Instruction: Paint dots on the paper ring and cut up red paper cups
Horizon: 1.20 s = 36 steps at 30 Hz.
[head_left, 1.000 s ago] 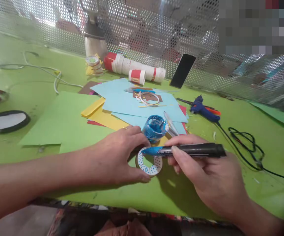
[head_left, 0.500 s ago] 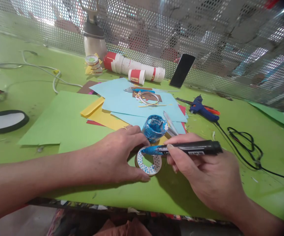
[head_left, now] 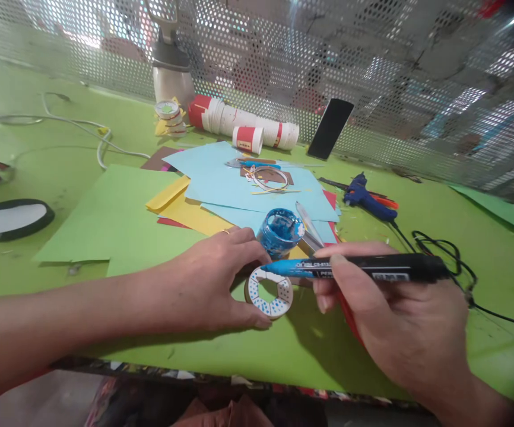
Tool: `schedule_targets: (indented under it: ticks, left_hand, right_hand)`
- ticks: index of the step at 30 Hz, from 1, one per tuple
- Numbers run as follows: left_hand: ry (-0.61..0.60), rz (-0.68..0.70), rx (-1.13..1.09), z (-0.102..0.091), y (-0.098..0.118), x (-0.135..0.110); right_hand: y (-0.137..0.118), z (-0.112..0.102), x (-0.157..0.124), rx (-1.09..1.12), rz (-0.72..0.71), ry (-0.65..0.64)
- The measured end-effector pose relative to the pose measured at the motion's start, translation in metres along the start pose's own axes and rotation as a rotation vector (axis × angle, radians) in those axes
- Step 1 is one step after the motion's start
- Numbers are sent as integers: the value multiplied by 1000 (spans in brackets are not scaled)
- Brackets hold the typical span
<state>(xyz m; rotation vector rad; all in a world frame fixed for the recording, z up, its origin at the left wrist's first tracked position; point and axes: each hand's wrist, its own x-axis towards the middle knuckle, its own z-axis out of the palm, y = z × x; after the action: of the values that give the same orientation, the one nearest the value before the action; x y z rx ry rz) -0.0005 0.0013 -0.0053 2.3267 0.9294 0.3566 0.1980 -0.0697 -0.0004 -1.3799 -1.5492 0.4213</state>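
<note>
While your left hand [head_left: 208, 279] pinches the ring [head_left: 279, 306]: your right hand [head_left: 399, 320] has the marker [head_left: 388, 265], so yeah, both are busy.
Ring: lying on the green table [head_left: 221, 362] right in front of you, near the front edge; white band, blue dots, dark lines cutting it into sections, green in the middle.
Left grip: thumb on the near side, fingers curled by the far side, spread about as wide as the ring between them.
Right grip: thumb and fingers wrapped snug on the black barrel, marker nearly level, blue front end pointing to your left.
Marker tip: right at the ring's far side; can't tell if it's touching or just above.
Red bit [head_left: 349, 317]: pokes out under your right hand, no clue what it is.
Paint jar [head_left: 272, 243]: just beyond the ring, lid off, smeared with blue.
Paper pile: blue sheets [head_left: 221, 178] and yellow ones [head_left: 208, 216] behind the jar, green sheet [head_left: 105, 213] off to your left.
Glue gun [head_left: 364, 196]: over on your right, black cord [head_left: 444, 243] looped beside it.
Back row: paper cups [head_left: 279, 133] on their sides, plus a phone [head_left: 330, 129] leaning against the mesh screen [head_left: 119, 53].
</note>
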Motion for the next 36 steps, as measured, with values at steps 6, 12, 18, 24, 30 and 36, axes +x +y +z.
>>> schedule_targets:
  ticks: [6, 12, 18, 24, 30, 36]
  left_hand:
    - [-12, 3, -17, 0, -1, 0]
    - [-12, -5, -16, 0, 0, -1]
    - [-10, -6, -8, -1, 1, 0]
    - [-13, -5, -3, -1, 2, 0]
    - [-8, 2, 13, -1, 3, -1]
    - [-10, 14, 30, -1, 3, -1]
  right_hand:
    - [2, -1, -1, -10, -23, -28]
    - [4, -1, 1, -30, -83, -82]
    - [3, 0, 3, -44, -92, -71]
    - [0, 0, 4, -61, -92, -79]
    - [1, 0, 4, -57, -91, -73]
    - [2, -1, 3, -79, -80, -75]
